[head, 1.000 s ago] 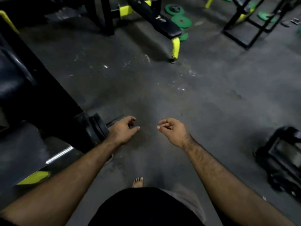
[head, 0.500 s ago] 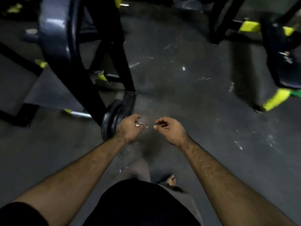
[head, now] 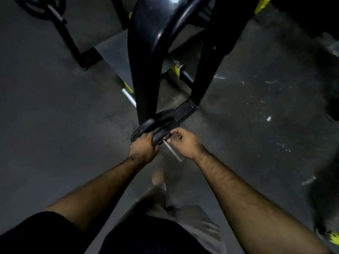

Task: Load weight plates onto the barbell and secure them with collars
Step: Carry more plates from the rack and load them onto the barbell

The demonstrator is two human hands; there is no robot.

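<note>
Left hand (head: pixel 145 147) grips black plates (head: pixel 146 127) (stacked); right hand (head: pixel 183 142) pinches collar (head: pixel 166 139).

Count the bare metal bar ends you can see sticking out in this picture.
2: one silver sleeve between the hands, below the black plates; another silver end left of the black frame. Others may be hidden in the dark.

One head-worn camera looks steeply down, close over the floor (head: pixel 55 143).
</note>
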